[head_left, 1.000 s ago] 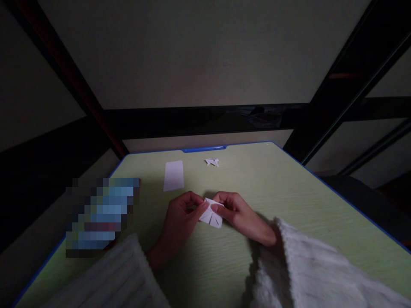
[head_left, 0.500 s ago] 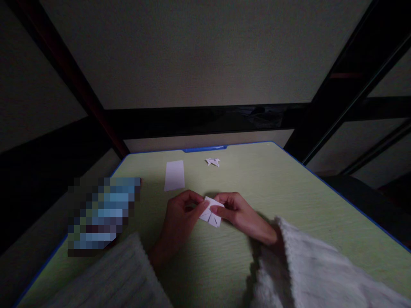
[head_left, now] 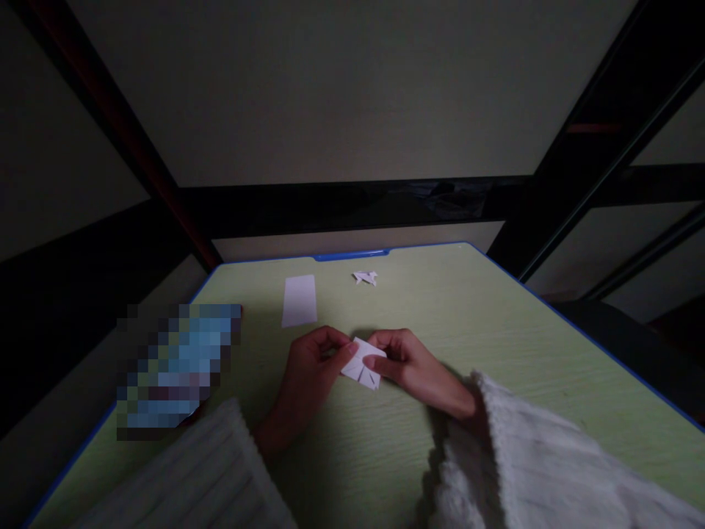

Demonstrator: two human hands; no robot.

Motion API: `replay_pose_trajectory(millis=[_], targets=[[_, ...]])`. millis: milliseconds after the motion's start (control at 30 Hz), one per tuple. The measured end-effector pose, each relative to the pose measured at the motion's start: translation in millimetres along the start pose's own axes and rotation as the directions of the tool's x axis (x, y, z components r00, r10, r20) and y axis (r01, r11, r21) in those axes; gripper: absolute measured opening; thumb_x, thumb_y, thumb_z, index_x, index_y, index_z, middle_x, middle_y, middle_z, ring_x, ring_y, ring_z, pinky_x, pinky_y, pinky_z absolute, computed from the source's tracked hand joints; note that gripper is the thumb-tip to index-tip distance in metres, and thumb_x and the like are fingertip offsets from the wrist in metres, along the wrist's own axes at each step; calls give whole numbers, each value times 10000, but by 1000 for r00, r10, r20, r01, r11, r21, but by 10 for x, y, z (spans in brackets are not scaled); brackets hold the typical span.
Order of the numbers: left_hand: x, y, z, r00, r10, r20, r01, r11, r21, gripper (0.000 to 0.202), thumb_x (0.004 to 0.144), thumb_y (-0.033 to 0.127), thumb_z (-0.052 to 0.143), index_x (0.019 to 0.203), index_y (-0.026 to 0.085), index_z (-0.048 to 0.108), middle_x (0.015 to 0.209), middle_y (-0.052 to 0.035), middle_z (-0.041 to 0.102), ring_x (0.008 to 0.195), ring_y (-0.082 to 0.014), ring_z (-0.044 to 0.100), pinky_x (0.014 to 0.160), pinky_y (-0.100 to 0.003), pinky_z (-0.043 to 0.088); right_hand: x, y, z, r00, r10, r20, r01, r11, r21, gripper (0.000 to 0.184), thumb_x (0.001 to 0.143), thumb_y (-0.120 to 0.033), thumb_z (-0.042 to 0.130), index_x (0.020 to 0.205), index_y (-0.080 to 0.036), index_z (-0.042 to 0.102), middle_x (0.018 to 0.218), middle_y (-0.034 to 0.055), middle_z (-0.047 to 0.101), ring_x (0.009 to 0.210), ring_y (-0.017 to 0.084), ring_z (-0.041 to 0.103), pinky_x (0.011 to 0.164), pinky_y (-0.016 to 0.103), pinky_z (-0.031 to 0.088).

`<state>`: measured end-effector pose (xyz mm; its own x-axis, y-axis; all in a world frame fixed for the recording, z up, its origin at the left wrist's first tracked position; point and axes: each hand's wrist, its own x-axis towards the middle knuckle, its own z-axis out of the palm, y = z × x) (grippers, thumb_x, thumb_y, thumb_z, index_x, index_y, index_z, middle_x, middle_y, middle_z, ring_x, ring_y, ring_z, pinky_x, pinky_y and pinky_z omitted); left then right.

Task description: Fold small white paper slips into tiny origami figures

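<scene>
Between my two hands is a small piece of folded white paper (head_left: pixel 363 371), with crease lines or flap edges fanning out over its lower part. My left hand (head_left: pixel 313 364) pinches its upper left edge, thumb on top. On its right side, my right hand (head_left: pixel 405 364) grips it with the thumb pressed on the face and the fingers curled behind. The fingers under the paper are hidden. Beyond the hands lies a small folded paper figure (head_left: pixel 365 278) with pointed ends. To its left a flat white sheet (head_left: pixel 299 300) rests on the table.
The light green table (head_left: pixel 496 316) has a blue rim and a blue handle-like piece (head_left: pixel 352 256) at its far edge. At the left lies a pixelated, blurred object (head_left: pixel 187 367). A pale panel (head_left: pixel 352 95) with dark frames stands behind the table.
My left thumb has drawn back slightly toward the paper's upper left edge, baring more of its face. Both hands keep their hold on it.
</scene>
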<state>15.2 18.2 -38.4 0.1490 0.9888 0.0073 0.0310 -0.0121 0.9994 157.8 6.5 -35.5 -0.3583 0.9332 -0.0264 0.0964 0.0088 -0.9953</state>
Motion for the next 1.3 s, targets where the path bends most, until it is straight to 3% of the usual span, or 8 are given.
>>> replay_pose_trajectory(millis=[300, 467, 600, 733, 967, 1167, 1300], targets=[[4, -4, -6, 1000, -3, -28, 5, 999, 47, 113, 571, 191, 615, 549, 124, 527, 521, 34, 551, 493, -77, 499, 459, -164, 388, -1, -25, -8, 999, 10, 33, -11, 999, 45, 4, 628, -111, 512, 627, -107, 510, 564, -24, 467, 519, 79, 415, 492, 205, 304], [7, -19, 2, 1000, 18, -17, -18, 999, 37, 119, 567, 177, 616, 556, 136, 505, 534, 40, 543, 507, -81, 515, 463, -164, 400, -1, -18, 15, 1000, 9, -13, -9, 1000, -11, 164, 672, -247, 538, 584, -118, 490, 533, -35, 433, 487, 68, 373, 456, 198, 278], [21, -54, 3, 992, -10, 126, 12, 1000, -16, 146, 595, 206, 590, 663, 162, 469, 531, 63, 506, 436, -71, 479, 359, -153, 359, -5, 1, 22, 1000, -10, 12, 9, 1000, 13, 246, 695, -340, 526, 600, -116, 488, 537, -26, 457, 477, 66, 381, 449, 196, 285], [13, -78, -17, 951, -14, 308, -15, 996, 91, 193, 687, 255, 495, 536, 147, 442, 400, 75, 417, 349, -40, 383, 338, -141, 302, -19, 7, 3, 997, -30, 71, 26, 998, 59, 246, 682, -337, 553, 609, -112, 488, 535, -29, 460, 471, 59, 389, 442, 187, 282], [-50, -37, -49, 942, -79, 326, 54, 995, 86, 263, 671, 314, 493, 477, 149, 428, 365, 65, 426, 309, -46, 392, 318, -150, 302, -30, 12, -14, 983, -14, 183, -11, 991, 132, 196, 685, -280, 558, 624, -109, 485, 553, -18, 496, 495, 68, 442, 460, 188, 318], [-37, -34, -48, 906, -136, 401, 177, 982, -68, 283, 691, 360, 476, 513, 140, 485, 349, 35, 488, 290, -63, 428, 320, -163, 302, -36, -48, -15, 975, -4, 221, -51, 969, 243, 212, 682, -301, 559, 624, -110, 488, 543, -9, 537, 482, 66, 464, 463, 190, 333], [-28, -33, -23, 920, -121, 372, 165, 982, -91, 319, 693, 413, 464, 524, 144, 493, 361, 27, 502, 329, -75, 455, 362, -177, 346, -42, -84, -7, 973, -15, 231, -54, 956, 290, 213, 682, -312, 555, 631, -113, 497, 531, -2, 556, 478, 72, 476, 467, 195, 343]])
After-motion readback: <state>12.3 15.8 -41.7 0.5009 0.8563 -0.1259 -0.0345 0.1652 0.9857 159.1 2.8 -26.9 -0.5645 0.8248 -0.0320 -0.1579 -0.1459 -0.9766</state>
